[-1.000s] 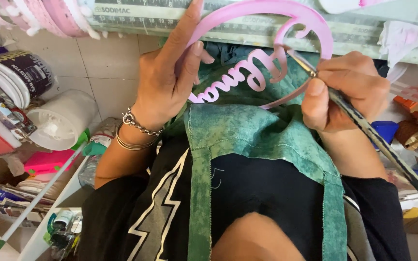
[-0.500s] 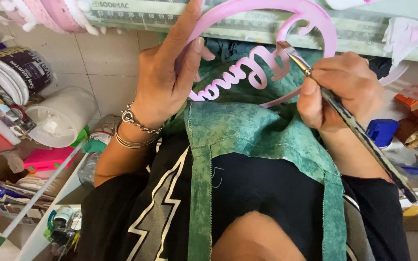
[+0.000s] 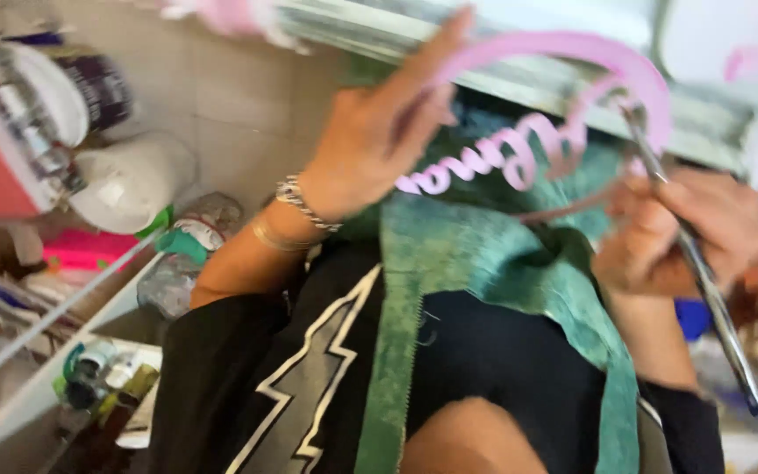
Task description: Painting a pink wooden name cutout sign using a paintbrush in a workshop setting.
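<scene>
Cluttered shelves (image 3: 54, 351) run down your left side, crowded with bottles, a white cap (image 3: 129, 180) and a pink box (image 3: 85, 250), and a pale tiled wall (image 3: 221, 96) rises behind them; the whole view is smeared by motion.

Your left hand (image 3: 379, 140) is raised in front of you, forearm angled up from the lower left, with bracelets (image 3: 304, 206) at the wrist. Its fingers lie together and stretch upward, the fingertips against the left end of the pink hoop (image 3: 572, 53). That hoop arcs between your hands at the top of the view, with pink cursive lettering (image 3: 502, 158) strung across it just right of your left palm, over your green apron (image 3: 484, 263).

Your right hand (image 3: 677, 233) sits lower on the right, wrist bent, fingers curled tight and pinching a thin metal tool (image 3: 704, 281). The tool slants from the hoop's right side down past your knuckles toward the lower right. Its tip appears to meet the hoop, though blur hides the exact contact.
</scene>
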